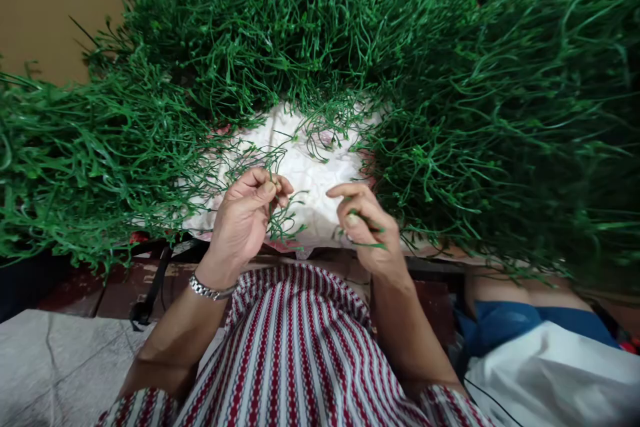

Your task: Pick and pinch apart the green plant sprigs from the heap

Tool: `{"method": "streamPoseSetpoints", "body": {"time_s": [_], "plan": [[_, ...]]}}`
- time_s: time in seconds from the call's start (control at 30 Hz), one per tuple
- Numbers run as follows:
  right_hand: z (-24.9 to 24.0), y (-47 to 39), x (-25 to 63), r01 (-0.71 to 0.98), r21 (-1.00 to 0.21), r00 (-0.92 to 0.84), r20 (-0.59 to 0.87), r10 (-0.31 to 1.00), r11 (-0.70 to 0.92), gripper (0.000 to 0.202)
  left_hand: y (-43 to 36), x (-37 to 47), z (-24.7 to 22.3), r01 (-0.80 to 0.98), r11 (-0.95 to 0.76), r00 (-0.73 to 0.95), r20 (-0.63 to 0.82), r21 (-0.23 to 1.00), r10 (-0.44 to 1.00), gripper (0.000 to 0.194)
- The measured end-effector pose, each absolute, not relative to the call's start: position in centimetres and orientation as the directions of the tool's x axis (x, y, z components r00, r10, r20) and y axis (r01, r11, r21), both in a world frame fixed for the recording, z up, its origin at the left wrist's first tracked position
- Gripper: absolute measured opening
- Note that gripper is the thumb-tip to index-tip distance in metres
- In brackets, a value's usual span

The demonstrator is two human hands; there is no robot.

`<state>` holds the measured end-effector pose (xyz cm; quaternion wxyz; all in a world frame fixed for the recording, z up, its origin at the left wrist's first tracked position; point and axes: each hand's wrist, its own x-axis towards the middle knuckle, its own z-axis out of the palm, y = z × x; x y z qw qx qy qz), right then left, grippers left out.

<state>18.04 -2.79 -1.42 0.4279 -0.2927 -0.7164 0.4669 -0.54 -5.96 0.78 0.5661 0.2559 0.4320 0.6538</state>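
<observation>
My left hand, with a metal watch band at the wrist, pinches a thin green artificial plant stem between thumb and forefinger. Branching tips of the green stem hang below those fingers. To the right, my right hand is curled with its forefinger pointing left, and a short green stem piece shows at its thumb and palm. A gap separates the two hands. Beneath them lies a white cloth with pink patches, and loose green sprigs are scattered on it.
Heaped green stems form a left pile, a back pile and a right pile around the cloth. Another person's legs in blue shorts are at the lower right. A tan panel stands at the far left.
</observation>
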Motion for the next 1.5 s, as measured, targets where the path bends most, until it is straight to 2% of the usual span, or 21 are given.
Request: {"method": "streamPoseSetpoints", "body": {"time_s": [0.1, 0.17, 0.23, 0.4, 0.5, 0.57, 0.63, 0.73, 0.8, 0.9, 1.0, 1.1, 1.23, 1.33, 1.5], "plan": [[-0.4, -3.0, 18.3, 0.085, -0.935, -0.433, 0.276, 0.858, 0.344, 0.013, -5.7, 0.0, 0.6, -0.497, -0.017, -0.261, -0.130, 0.867, 0.957, 0.013], [-0.1, -3.4, 17.4, 0.175, -0.905, -0.471, 0.268, 0.840, 0.387, 0.008, -5.6, 0.5, 0.5, -0.475, -0.055, -0.303, -0.104, 0.878, 0.947, 0.011], [-0.1, -3.8, 16.2, 0.243, -0.847, -0.531, 0.292, 0.795, 0.474, 0.006, -5.6, 1.0, 0.4, -0.438, -0.097, -0.337, -0.063, 0.893, 0.939, 0.011], [-1.8, -4.3, 13.9, 0.249, -0.687, -0.629, 0.421, 0.654, 0.682, 0.028, -5.6, 1.3, 0.0, -0.301, -0.172, -0.375, 0.049, 0.938, 0.926, 0.013], [-2.8, -4.2, 13.7, 0.292, -0.629, -0.600, 0.467, 0.650, 0.721, 0.020, -5.6, 1.0, -0.1, -0.251, -0.174, -0.349, 0.078, 0.952, 0.934, 0.011], [-3.2, -4.2, 13.9, 0.311, -0.611, -0.577, 0.487, 0.656, 0.728, 0.015, -5.8, 0.6, 0.0, -0.107, -0.171, -0.323, 0.129, 0.979, 0.938, 0.006], [-3.2, -4.2, 14.0, 0.307, -0.601, -0.567, 0.507, 0.649, 0.738, 0.014, -6.4, 0.0, 0.2, 0.149, -0.151, -0.255, 0.186, 0.977, 0.949, 0.004], [-3.2, -4.2, 14.2, 0.293, -0.574, -0.578, 0.531, 0.620, 0.765, 0.013, -7.7, -0.9, 0.6, 0.482, -0.124, -0.121, 0.207, 0.867, 0.971, 0.020], [-3.1, -4.1, 14.3, 0.275, -0.541, -0.592, 0.556, 0.584, 0.795, 0.015, -8.5, -1.1, 0.6, 0.576, -0.131, -0.060, 0.202, 0.807, 0.978, 0.022], [-3.2, -4.1, 14.4, 0.285, -0.488, -0.611, 0.571, 0.549, 0.825, 0.014, -8.9, -1.2, 0.4, 0.605, -0.123, -0.029, 0.176, 0.786, 0.984, 0.015], [-3.4, -4.1, 14.6, 0.309, -0.487, -0.637, 0.532, 0.558, 0.817, 0.010, -8.8, -1.2, 0.0, 0.563, -0.078, -0.031, 0.116, 0.823, 0.993, 0.011], [-3.6, -4.3, 14.7, 0.293, -0.543, -0.638, 0.503, 0.584, 0.787, 0.009, -8.7, -1.3, -0.4, 0.523, -0.073, -0.008, 0.091, 0.849, 0.996, 0.014], [-3.8, -4.4, 14.7, 0.241, -0.664, -0.596, 0.474, 0.648, 0.707, 0.019, -8.9, -1.2, -0.8, 0.509, -0.160, -0.001, 0.187, 0.845, 0.982, 0.016], [-3.9, -4.5, 14.6, 0.206, -0.731, -0.594, 0.435, 0.677, 0.650, 0.024, -9.2, -0.9, -1.0, 0.474, -0.168, -0.011, 0.196, 0.864, 0.980, 0.016], [-4.0, -4.6, 14.7, 0.195, -0.727, -0.560, 0.469, 0.683, 0.658, 0.010, -9.2, -0.6, -0.9, 0.464, -0.206, -0.005, 0.235, 0.862, 0.972, 0.018]]}}
